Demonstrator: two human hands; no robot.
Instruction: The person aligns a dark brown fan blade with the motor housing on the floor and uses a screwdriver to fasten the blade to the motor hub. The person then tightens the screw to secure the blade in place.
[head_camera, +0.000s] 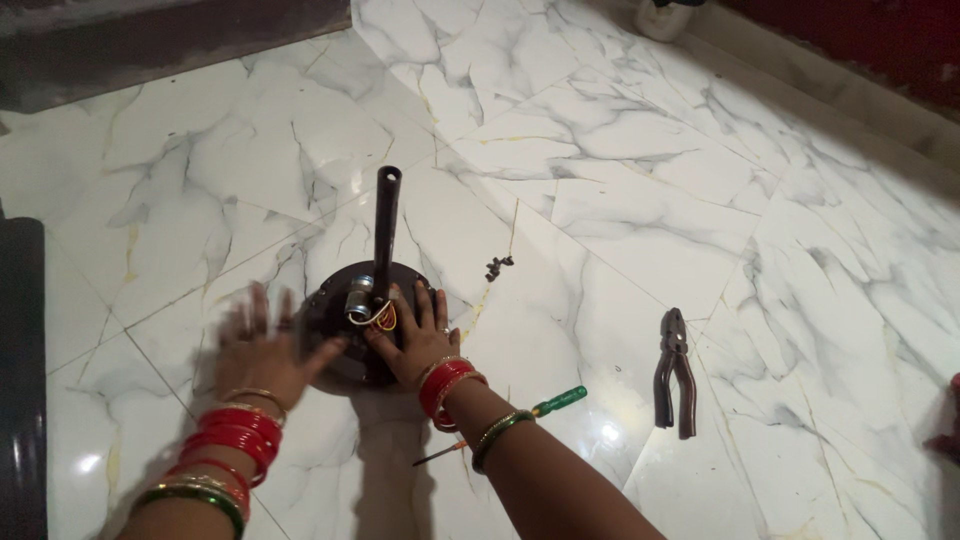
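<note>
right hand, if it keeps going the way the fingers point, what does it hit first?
The right hand lies flat on the dark round motor housing, fingers pointing away from the person. Straight on, it would likely first meet the small silver capacitor with its wires, then the upright black rod. Depth is unclear.

Your left hand (262, 350) is motion-blurred at 9 o'clock of the motor base (345, 310); small dark bits (498, 266) at 2 o'clock too tiny to ID (screws maybe).
</note>
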